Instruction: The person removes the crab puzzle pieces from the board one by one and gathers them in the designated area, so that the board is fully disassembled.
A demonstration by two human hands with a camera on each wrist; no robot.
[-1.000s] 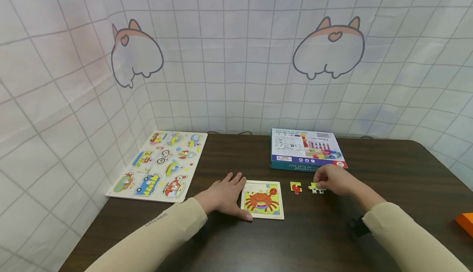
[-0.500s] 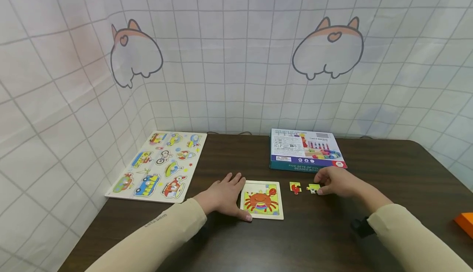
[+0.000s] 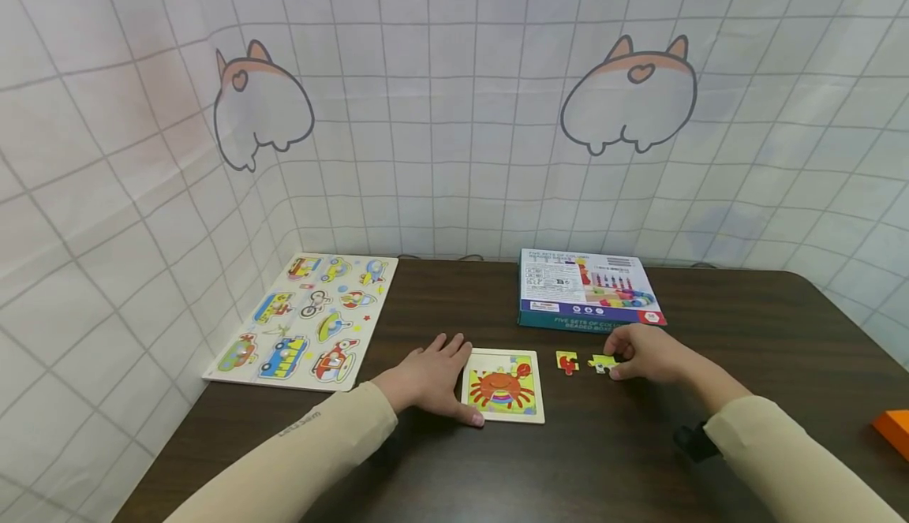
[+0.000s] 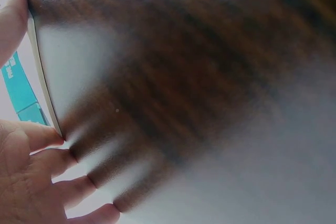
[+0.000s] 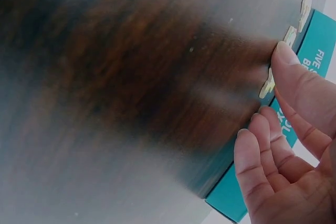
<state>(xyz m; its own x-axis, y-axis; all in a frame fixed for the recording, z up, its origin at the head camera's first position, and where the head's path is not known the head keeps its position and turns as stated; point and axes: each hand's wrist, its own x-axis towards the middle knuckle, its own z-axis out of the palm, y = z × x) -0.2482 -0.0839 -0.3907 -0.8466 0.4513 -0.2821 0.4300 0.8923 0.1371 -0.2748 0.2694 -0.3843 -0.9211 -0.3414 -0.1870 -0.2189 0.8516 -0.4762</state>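
My left hand [image 3: 432,381] lies spread at the left side of a square wooden puzzle tray [image 3: 503,420]. Its thumb rests on the front left corner, and an index fingertip touches the upper left edge. The tray shows a red crab puzzle [image 3: 502,389] on yellow. To the right, my right hand [image 3: 649,353] holds a yellow puzzle piece [image 3: 600,363] on the table between thumb and fingers; in the right wrist view the thumb [image 5: 302,80] covers part of it. A red and yellow puzzle piece [image 3: 566,361] lies apart, between that piece and the tray.
Behind the right hand lies a bead set box [image 3: 589,290]. A white board of vehicle puzzle shapes [image 3: 312,322] sits at the left by the curtain. An orange object [image 3: 895,428] is at the right edge. The dark table [image 3: 454,294] meets a gridded curtain at the back.
My right thumb and index finger have spread from a close pinch to a wider hold at the yellow piece, which has shifted slightly left. My left hand and the tray stay in place.
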